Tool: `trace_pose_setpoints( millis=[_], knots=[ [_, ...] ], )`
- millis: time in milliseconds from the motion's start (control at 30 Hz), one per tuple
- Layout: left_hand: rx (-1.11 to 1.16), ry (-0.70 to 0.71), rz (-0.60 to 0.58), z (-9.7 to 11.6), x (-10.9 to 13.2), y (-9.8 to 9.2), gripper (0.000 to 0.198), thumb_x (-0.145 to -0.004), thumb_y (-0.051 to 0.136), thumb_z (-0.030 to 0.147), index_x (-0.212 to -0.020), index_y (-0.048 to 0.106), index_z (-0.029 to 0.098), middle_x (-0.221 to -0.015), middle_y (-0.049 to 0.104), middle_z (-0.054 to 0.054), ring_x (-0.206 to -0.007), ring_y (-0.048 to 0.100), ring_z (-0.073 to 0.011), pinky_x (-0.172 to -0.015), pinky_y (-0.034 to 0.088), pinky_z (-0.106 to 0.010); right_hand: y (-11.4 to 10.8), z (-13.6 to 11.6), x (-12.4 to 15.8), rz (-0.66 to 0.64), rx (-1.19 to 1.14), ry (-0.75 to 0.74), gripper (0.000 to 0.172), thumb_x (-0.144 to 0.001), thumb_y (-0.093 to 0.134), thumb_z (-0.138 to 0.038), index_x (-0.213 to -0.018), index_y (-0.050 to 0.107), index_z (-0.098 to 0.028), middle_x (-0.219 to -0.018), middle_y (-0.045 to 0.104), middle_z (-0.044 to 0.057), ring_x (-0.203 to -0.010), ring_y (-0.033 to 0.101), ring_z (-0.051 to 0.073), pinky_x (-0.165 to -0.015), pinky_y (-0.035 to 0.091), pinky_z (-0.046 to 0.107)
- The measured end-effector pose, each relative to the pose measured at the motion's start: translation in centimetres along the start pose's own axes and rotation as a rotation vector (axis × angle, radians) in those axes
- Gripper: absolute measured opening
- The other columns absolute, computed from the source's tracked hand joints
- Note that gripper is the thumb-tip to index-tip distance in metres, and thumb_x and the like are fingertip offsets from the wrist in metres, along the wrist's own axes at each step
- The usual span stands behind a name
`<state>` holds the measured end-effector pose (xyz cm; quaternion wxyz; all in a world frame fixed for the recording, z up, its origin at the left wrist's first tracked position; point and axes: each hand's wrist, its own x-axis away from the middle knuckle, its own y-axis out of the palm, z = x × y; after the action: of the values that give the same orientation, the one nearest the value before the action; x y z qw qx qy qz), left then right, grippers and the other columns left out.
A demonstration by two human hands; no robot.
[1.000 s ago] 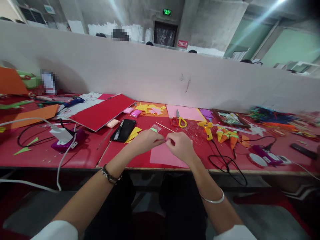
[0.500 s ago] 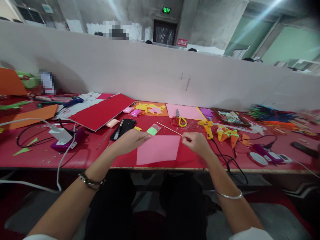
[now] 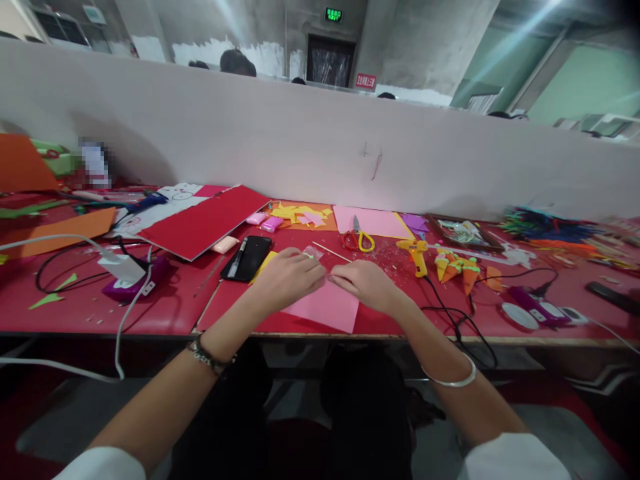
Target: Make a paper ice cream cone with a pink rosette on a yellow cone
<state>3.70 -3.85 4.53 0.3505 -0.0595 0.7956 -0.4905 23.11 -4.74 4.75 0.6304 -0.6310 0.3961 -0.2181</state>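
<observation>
A pink sheet of paper (image 3: 330,307) lies aslant near the table's front edge, its far part covered by my hands. My left hand (image 3: 296,277) is closed at that far part, its fingertips pinched together and hidden beneath the hand. Close beside it my right hand (image 3: 367,283) also pinches at the sheet, thumb and fingers pressed together. The fingertips of both hands almost meet. Just beyond them lie a thin wooden stick (image 3: 331,251) and a small clear bag (image 3: 314,253), partly hidden by my left hand.
Yellow-and-red-handled scissors (image 3: 357,239) and a yellow glue gun (image 3: 414,256) lie to the right. A black phone (image 3: 248,257) is at left near a red board (image 3: 205,223). Purple power strips (image 3: 137,279) with cables flank the work area. A white partition (image 3: 300,147) rises behind.
My hands have moved toward each other, from the sheet's two far corners to near its middle. The sheet has turned aslant, and my left hand now covers more of the small bag.
</observation>
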Motion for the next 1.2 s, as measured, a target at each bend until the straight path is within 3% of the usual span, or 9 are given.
trace_pose_setpoints(
  millis=[167,400,500,633,767,867,1000,1200],
  knots=[
    [-0.022,-0.048,0.134,0.6,0.1,0.2,0.025,-0.083,0.037,0.021,-0.070,0.060,0.021,-0.062,0.063,0.003,-0.057,0.050,-0.0087,-0.077,0.031,-0.030,-0.6,-0.6,0.1,0.008,-0.174,-0.024,0.031,-0.087,0.035,-0.034,-0.071,0.056,-0.017,-0.062,0.056,-0.001,-0.055,0.045,0.008,-0.053,0.025,0.021],
    [-0.083,-0.205,0.129,-3.1,2.6,0.8,0.023,-0.079,0.040,0.018,-0.068,0.061,0.020,-0.060,0.064,0.002,-0.055,0.051,-0.0106,-0.070,0.033,-0.031,-1.5,1.5,1.5,0.017,-0.251,0.011,0.035,-0.087,0.035,-0.036,-0.068,0.057,-0.016,-0.059,0.055,-0.001,-0.053,0.044,0.008,-0.052,0.025,0.021],
    [-0.006,-0.304,0.146,-3.4,3.1,0.8,0.022,-0.080,0.040,0.019,-0.071,0.061,0.018,-0.069,0.066,-0.002,-0.066,0.055,-0.0146,-0.071,0.033,-0.032,-1.4,2.0,2.0,0.018,-0.246,0.035,0.035,-0.086,0.036,-0.037,-0.066,0.055,-0.016,-0.056,0.051,-0.002,-0.051,0.041,0.008,-0.051,0.025,0.020],
    [0.329,-0.190,0.005,-1.8,2.4,0.6,0.021,-0.083,0.042,0.028,-0.085,0.061,0.019,-0.084,0.066,-0.002,-0.078,0.056,-0.0143,-0.072,0.035,-0.028,-1.1,1.8,1.7,-0.032,-0.236,-0.044,0.036,-0.087,0.034,-0.037,-0.068,0.056,-0.016,-0.059,0.054,-0.002,-0.053,0.043,0.008,-0.053,0.028,0.020],
    [0.358,-0.114,-0.130,-0.4,1.6,0.4,0.036,-0.088,0.034,0.033,-0.069,0.059,0.017,-0.062,0.062,0.000,-0.059,0.052,-0.0108,-0.069,0.035,-0.027,-1.0,0.6,1.1,0.083,-0.042,-0.081,0.028,-0.086,0.037,-0.031,-0.079,0.060,-0.017,-0.072,0.062,0.003,-0.069,0.052,0.013,-0.066,0.032,0.025],
    [0.333,-0.116,-0.130,0.4,1.3,0.3,0.039,-0.089,0.031,0.034,-0.066,0.057,0.016,-0.054,0.056,0.000,-0.050,0.046,-0.0099,-0.065,0.035,-0.026,-1.0,-1.1,0.8,0.179,0.069,-0.130,0.021,-0.083,0.040,-0.022,-0.086,0.061,-0.019,-0.080,0.064,0.004,-0.077,0.054,0.014,-0.073,0.031,0.027],
    [0.377,-0.108,-0.067,0.9,1.1,0.1,0.039,-0.088,0.032,0.033,-0.059,0.052,0.016,-0.047,0.048,0.002,-0.047,0.040,-0.0090,-0.065,0.035,-0.025,-0.9,-2.6,0.5,0.224,0.070,-0.091,0.016,-0.076,0.044,-0.020,-0.070,0.059,-0.019,-0.064,0.062,0.001,-0.061,0.051,0.012,-0.065,0.031,0.026],
    [0.386,-0.085,-0.059,-0.1,1.7,-0.4,0.037,-0.088,0.033,0.032,-0.063,0.056,0.017,-0.051,0.051,0.003,-0.052,0.042,-0.0091,-0.068,0.034,-0.025,-0.8,-1.0,1.1,0.225,0.001,0.016,0.014,-0.071,0.048,-0.020,-0.066,0.061,-0.021,-0.061,0.062,-0.002,-0.057,0.051,0.010,-0.056,0.028,0.023]
  ],
)
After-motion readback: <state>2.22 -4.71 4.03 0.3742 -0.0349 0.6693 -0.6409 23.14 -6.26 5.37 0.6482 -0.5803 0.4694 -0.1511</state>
